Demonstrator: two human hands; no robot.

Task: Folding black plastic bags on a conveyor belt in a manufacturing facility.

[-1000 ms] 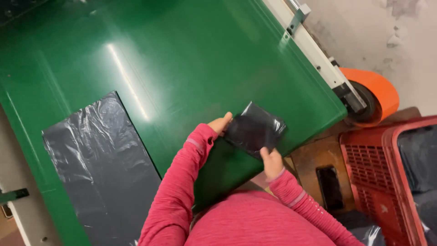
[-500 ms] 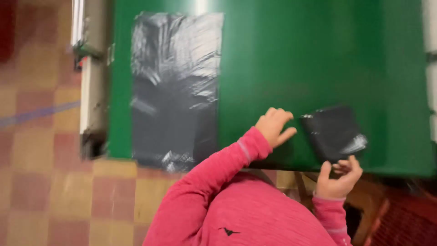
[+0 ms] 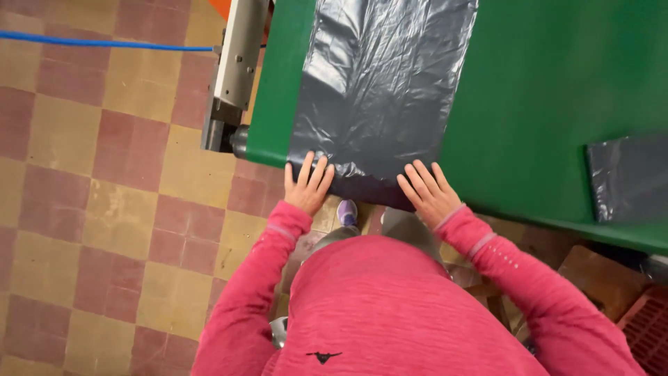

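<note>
Green table (image 3: 557, 104), top and right cut off. Left hand (image 3: 307, 186) and right hand (image 3: 428, 193) lie flat, fingers spread, on the grey plastic bag (image 3: 383, 83) at the near edge; folded bag (image 3: 630, 177) blurred at right.

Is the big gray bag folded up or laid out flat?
Laid out flat. The gray plastic bag lies spread and crinkly along the green table.

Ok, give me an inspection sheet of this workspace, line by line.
Surface: green table, glossy.
Job's things: large dark plastic sheet lying flat, its near edge over the table edge.
Clutter: folded dark plastic piece at right.
Hands: left hand and right hand flat, fingers spread on the sheet's near edge.
Cables: blue cable across the floor.
Surroundings: checkered tile floor, red crate.
</note>
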